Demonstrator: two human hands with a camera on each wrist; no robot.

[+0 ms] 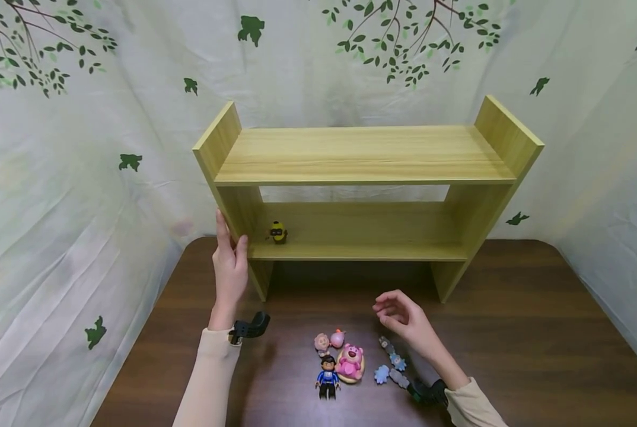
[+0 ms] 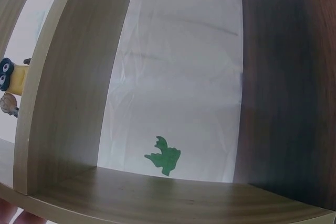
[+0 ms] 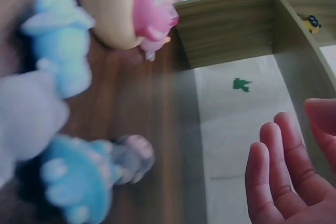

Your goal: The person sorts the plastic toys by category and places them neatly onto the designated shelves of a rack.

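Left hand [image 1: 230, 273]: fingers extended, touching the wooden shelf's left side panel [image 1: 239, 207]
Right hand [image 1: 408, 320]: loosely curled, holding nothing — above the table [image 1: 537, 326], near blue figurines [image 1: 382, 374]
Minion figurine [image 1: 278, 232]: lower board [image 1: 372, 237], left end
Pink bear [image 1: 350, 363]: on the table, beside a blue-jacketed toy figure [image 1: 327, 378]

This looks like a staged tabletop corner, possibly a small filming set: pale cloth [image 1: 153, 47] printed with green leaves [image 1: 251, 31] hangs in folds across the left, top and right of the frame, around a brown wood-grain table [image 1: 542, 332]. A light wooden shelf unit [image 1: 361, 154] stands at centre; small toy figures [image 1: 350, 363] occupy the lower middle.
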